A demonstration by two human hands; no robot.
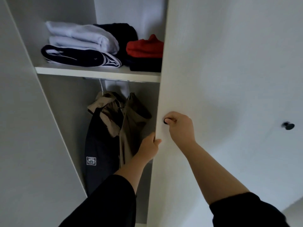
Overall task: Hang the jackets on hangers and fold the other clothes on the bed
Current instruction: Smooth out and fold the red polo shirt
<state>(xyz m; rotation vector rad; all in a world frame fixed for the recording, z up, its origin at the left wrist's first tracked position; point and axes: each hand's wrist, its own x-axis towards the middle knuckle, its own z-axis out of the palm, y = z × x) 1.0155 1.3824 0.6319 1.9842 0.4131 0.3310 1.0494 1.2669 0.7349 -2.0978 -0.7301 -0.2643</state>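
Two hands on wardrobe door (213, 63): right hand (178, 126) pinches the black knob (166, 121), left hand (150, 148) grips the edge; probably closing, so withdraw left before it shuts.

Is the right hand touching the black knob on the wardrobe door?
Touching. The head view shows the right hand pinching the black knob on the wardrobe door, with no gap.

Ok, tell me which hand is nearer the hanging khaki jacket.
Left. The left hand grips the edge of the door right beside the khaki jacket; the right hand holds the black knob on the door's front, farther right.
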